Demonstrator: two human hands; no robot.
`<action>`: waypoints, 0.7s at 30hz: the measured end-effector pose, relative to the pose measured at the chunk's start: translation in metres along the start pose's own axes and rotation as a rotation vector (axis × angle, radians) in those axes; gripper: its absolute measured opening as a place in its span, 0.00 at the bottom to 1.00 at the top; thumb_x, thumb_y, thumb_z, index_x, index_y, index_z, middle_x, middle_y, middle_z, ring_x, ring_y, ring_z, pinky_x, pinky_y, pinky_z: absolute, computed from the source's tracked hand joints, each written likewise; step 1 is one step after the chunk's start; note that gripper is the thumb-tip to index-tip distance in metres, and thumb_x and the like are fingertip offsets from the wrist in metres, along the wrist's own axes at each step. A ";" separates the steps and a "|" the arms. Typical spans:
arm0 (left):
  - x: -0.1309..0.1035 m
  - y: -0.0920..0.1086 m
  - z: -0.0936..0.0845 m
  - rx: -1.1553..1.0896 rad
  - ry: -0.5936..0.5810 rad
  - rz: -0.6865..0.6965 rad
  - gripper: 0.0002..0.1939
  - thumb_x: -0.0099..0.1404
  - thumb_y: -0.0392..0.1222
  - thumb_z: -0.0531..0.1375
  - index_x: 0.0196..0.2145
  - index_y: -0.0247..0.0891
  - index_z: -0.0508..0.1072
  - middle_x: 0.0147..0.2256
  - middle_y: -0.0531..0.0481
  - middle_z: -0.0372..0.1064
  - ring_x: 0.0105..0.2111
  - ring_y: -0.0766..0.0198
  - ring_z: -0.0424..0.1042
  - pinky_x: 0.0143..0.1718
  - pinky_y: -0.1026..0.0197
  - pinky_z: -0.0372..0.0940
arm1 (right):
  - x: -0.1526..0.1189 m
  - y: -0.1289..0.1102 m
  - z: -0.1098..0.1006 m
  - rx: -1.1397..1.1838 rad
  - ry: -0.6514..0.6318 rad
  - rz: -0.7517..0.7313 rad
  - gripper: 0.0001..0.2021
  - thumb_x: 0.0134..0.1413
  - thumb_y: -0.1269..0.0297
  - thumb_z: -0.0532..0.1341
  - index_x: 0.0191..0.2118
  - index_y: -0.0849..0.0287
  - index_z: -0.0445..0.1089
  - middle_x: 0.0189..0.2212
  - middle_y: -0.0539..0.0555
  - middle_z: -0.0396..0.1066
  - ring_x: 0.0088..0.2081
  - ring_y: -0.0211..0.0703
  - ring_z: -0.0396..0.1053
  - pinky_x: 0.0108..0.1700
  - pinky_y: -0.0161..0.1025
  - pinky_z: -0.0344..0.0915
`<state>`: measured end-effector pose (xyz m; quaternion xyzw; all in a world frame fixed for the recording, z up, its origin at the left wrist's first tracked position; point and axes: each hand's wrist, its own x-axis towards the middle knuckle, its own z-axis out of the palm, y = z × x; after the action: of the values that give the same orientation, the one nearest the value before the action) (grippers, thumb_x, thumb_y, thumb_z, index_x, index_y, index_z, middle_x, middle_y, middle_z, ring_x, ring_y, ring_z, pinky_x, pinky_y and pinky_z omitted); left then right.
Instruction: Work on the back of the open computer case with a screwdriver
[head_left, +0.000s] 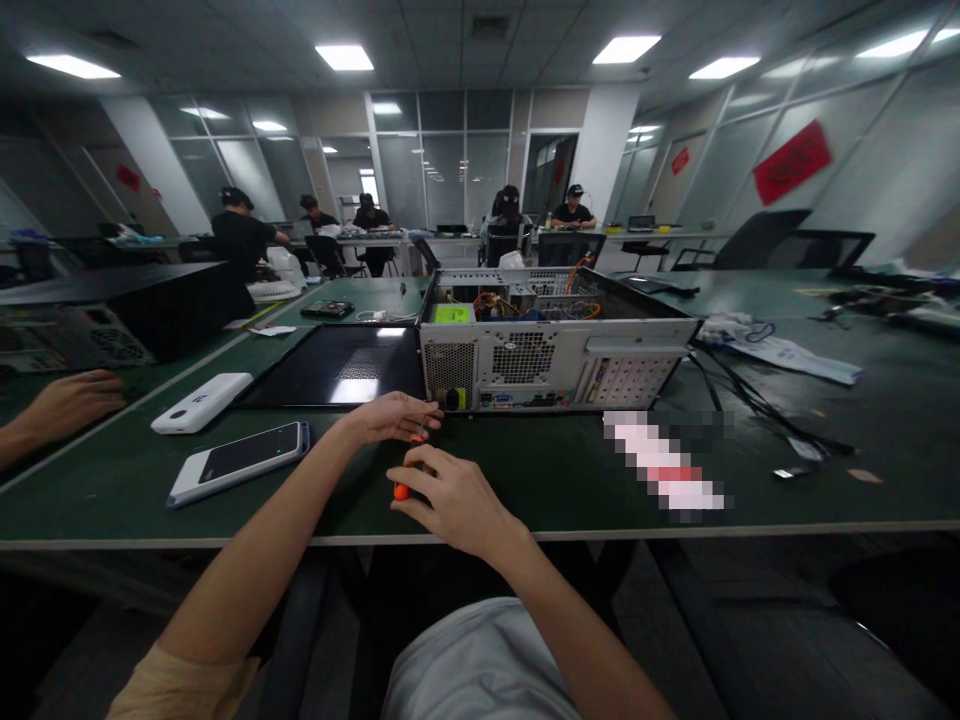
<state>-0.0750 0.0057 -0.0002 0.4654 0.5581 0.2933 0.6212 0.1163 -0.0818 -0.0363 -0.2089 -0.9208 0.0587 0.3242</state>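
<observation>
An open desktop computer case [484, 385] lies on its side, its rear panel towards me. My right hand [457, 497] is closed around an orange-handled screwdriver [401, 491], whose thin shaft points up towards the lower left corner of the case. My left hand [391, 418] is at that corner, thumb and fingers drawn together beside the shaft. What those fingers pinch, if anything, is too small to make out. Inside the case are orange cables and a power supply with a bright green label [453, 313].
A black side panel [330, 365] lies left of the case. Nearer are a white power bank [201, 402] and a phone-like device [240, 464]. Cables [739, 395] and a glove [799, 355] lie right. Another person's hand [71, 405] rests far left by a second computer [112, 315].
</observation>
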 end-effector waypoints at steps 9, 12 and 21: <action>0.006 -0.005 -0.006 -0.001 0.040 0.024 0.15 0.52 0.45 0.76 0.34 0.33 0.81 0.34 0.44 0.81 0.25 0.68 0.74 0.29 0.67 0.69 | 0.000 -0.005 -0.004 0.093 -0.063 -0.002 0.11 0.68 0.66 0.59 0.52 0.59 0.73 0.57 0.59 0.72 0.56 0.47 0.72 0.58 0.44 0.69; 0.006 -0.005 -0.006 -0.038 0.039 0.034 0.12 0.54 0.41 0.75 0.33 0.33 0.81 0.33 0.44 0.80 0.26 0.67 0.74 0.30 0.66 0.70 | 0.000 -0.006 -0.005 0.087 -0.060 0.018 0.12 0.63 0.69 0.61 0.51 0.60 0.74 0.53 0.59 0.73 0.52 0.47 0.73 0.56 0.44 0.70; 0.003 -0.002 -0.001 -0.102 0.037 0.023 0.06 0.58 0.36 0.72 0.33 0.32 0.80 0.31 0.45 0.79 0.25 0.69 0.73 0.30 0.67 0.69 | -0.001 -0.004 -0.002 -0.010 0.029 0.110 0.16 0.62 0.57 0.68 0.52 0.58 0.71 0.51 0.59 0.71 0.44 0.45 0.75 0.44 0.40 0.73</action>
<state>-0.0757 0.0077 -0.0032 0.4341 0.5485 0.3368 0.6303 0.1175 -0.0856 -0.0344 -0.2618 -0.9034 0.0688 0.3326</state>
